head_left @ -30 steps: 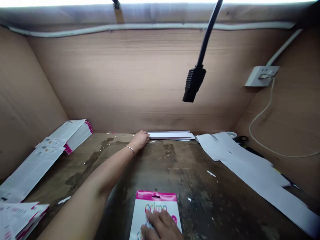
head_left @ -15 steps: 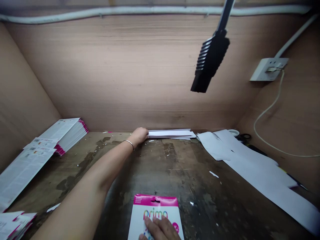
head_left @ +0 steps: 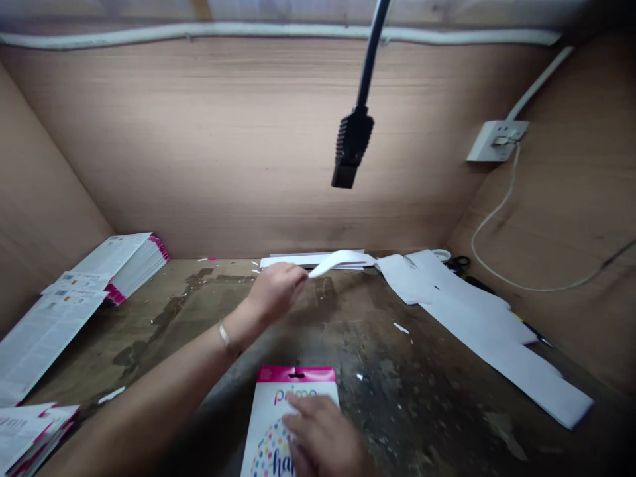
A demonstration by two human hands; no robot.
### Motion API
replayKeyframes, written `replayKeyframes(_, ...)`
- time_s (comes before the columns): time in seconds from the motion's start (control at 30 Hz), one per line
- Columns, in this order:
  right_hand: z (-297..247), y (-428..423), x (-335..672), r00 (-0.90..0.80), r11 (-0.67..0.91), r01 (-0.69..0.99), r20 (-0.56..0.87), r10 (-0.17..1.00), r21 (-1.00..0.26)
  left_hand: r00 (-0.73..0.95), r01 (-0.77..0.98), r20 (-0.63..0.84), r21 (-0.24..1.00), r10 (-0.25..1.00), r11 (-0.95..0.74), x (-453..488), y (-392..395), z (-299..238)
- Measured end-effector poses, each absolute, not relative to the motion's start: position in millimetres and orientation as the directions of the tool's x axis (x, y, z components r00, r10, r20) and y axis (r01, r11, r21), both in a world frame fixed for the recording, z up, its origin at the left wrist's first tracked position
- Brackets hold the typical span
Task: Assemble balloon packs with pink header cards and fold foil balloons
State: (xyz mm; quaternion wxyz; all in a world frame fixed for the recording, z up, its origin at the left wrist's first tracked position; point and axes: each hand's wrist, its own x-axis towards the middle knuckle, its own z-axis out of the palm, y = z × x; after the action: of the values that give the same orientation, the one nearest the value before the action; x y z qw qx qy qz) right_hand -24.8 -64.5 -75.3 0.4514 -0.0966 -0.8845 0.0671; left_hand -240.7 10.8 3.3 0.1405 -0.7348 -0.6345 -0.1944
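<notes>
My left hand [head_left: 279, 290], wearing a bracelet, is closed on the near end of a white paper strip [head_left: 338, 260]. The strip bends upward off a low stack of white strips [head_left: 288, 260] lying against the back wall. At the bottom centre lies a flat white packet [head_left: 265, 424] with a pink top band, a hang hole, the word "prima" and a round dotted picture. Over its right side is my right hand [head_left: 328, 437], fingers stretched out and slightly blurred, covering part of the print. I cannot tell whether the fingertips press on the packet.
Pink-edged printed packets [head_left: 134, 265] stand stacked at the left, with more at the lower left [head_left: 34, 434]. Long white paper sheets [head_left: 477, 338] spread along the right, beside black-handled scissors [head_left: 460, 262]. A black lamp-like fixture [head_left: 354, 142] hangs above; a cable runs from a socket [head_left: 497, 140].
My left hand has come nearer from the back wall, pulling one strip's end up from the stack. My right hand's fingers have shifted over the packet. The view has turned slightly right.
</notes>
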Motion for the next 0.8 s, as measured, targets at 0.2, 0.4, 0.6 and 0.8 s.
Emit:
replayKeyframes(0.2, 11, -42, 16, -0.624, 0.802, 0.318, 0.526, 0.578, -0.505, 0.492, 0.796, 0.711, -0.135, 0.502, -0.590, -174, -129, -11)
replayKeyframes(0.4, -7, -51, 26, -0.808, 0.069, 0.285, -0.201, 0.554, -0.956, 0.280, 0.827, 0.726, 0.151, 0.629, -0.542, -169, -179, -19)
replayKeyframes(0.6, 5, -58, 29, -0.814, 0.276, 0.314, -0.108, 0.571, -0.908, -0.232, 0.060, -0.175, 0.979, 0.957, 0.193, -160, -184, -14)
replayKeyframes(0.8, 18, -29, 82, -0.818, 0.457, 0.494, -0.219, 0.531, -0.739, -0.344, -0.189, -0.293, 0.952, 0.892, 0.239, -172, -192, -17)
